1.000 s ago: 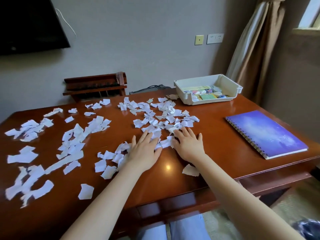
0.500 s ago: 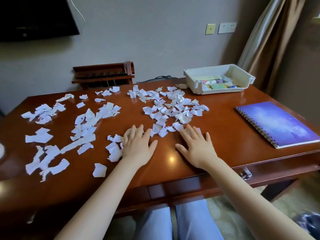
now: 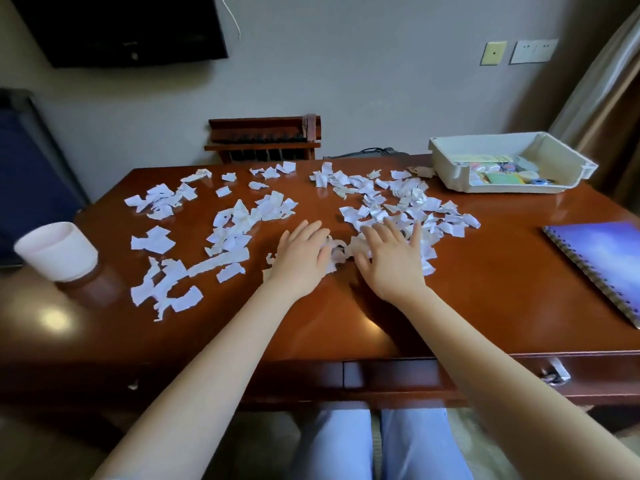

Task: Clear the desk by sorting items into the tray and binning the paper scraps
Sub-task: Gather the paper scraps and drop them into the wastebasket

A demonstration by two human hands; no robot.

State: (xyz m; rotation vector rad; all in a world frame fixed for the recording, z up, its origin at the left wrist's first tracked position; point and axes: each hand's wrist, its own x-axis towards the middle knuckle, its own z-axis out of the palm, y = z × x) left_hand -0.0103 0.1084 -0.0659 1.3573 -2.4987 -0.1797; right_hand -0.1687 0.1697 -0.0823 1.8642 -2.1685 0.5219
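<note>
Wooden desk (image 3: pixel 485 289) under both hands. Purple notebook (image 3: pixel 602 258) is well right of the right hand (image 3: pixel 391 261), with the white tray (image 3: pixel 446 168) beyond it and a white cup (image 3: pixel 55 249) far left of the left hand (image 3: pixel 301 258). Both hands are flat, fingers spread, gripping nothing, pressing on paper scraps (image 3: pixel 381 209) bunched between them.

Plain pale grey wall (image 3: pixel 346 64). Dark wall-mounted screen (image 3: pixel 121 26) at 10 o'clock, with a white cable (image 3: pixel 232 15) at its right edge. Wooden rack (image 3: pixel 263 138) at 12 o'clock, behind the glossy red-brown tabletop (image 3: pixel 485 289). Yellow plate (image 3: pixel 494 53) and white socket plate (image 3: pixel 533 50) at 1 o'clock. Tan curtain (image 3: pixel 602 98) at 2 o'clock. Metal drawer pull (image 3: pixel 556 374) at 4 o'clock. Light glare (image 3: pixel 52 318) on the wood at 8 o'clock.
</note>
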